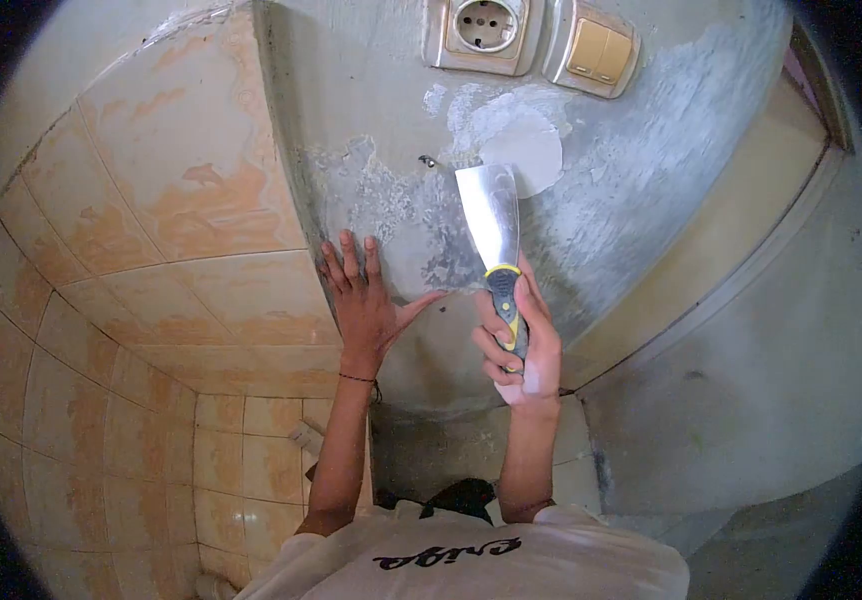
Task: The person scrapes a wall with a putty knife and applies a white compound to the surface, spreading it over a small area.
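My right hand (523, 345) is wrapped around the grey and yellow handle of a putty knife (491, 215), its wide metal blade pointing up the wall. The blade's tip overlaps the lower left edge of a round white filler patch (526, 148) on the grey wall (351, 90). To the left, my left hand (363, 305) lies flat on the wall with fingers spread and thumb stretched toward the knife. Flaking, worn paint (386, 190) shows just above its fingertips. A small dark hole (428, 161) sits left of the blade.
Above the patch are a wall socket (486, 25) and a double light switch (599, 52). Orange patterned tiles (181, 170) cover the wall at left, meeting the grey wall at a raised edge. A door frame (711, 290) runs along the right side.
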`<action>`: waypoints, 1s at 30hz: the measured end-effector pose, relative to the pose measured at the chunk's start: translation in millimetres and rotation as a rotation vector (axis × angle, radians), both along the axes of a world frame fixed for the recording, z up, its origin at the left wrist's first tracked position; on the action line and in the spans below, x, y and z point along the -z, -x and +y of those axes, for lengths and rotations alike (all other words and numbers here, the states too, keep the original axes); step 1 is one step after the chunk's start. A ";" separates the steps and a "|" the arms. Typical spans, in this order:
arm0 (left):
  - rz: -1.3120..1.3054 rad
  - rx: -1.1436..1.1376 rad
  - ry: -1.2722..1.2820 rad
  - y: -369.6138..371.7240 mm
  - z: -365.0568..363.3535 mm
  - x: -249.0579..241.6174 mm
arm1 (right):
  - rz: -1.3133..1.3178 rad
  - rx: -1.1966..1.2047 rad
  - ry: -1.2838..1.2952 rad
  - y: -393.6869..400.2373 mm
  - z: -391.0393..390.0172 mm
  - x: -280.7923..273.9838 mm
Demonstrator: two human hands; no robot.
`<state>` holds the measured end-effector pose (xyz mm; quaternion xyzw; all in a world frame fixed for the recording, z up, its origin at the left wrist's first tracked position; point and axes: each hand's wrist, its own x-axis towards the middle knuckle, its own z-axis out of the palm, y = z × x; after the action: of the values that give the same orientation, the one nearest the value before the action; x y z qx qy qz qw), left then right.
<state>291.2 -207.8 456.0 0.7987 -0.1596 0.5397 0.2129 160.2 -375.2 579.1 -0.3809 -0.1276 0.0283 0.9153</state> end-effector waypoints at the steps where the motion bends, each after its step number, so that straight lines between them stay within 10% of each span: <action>1: -0.001 -0.003 -0.002 0.2 0.0 0.1 | -0.008 0.003 0.023 -3.7 1.7 -1.6; 30: 0.023 -0.029 -0.012 3.7 -0.7 -2.2 | 0.019 0.060 -0.008 -2.0 18.5 -4.8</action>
<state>287.6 -208.5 458.2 0.8082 -0.1488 0.5327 0.2022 162.2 -356.7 583.9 -0.3806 -0.1078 0.0040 0.9184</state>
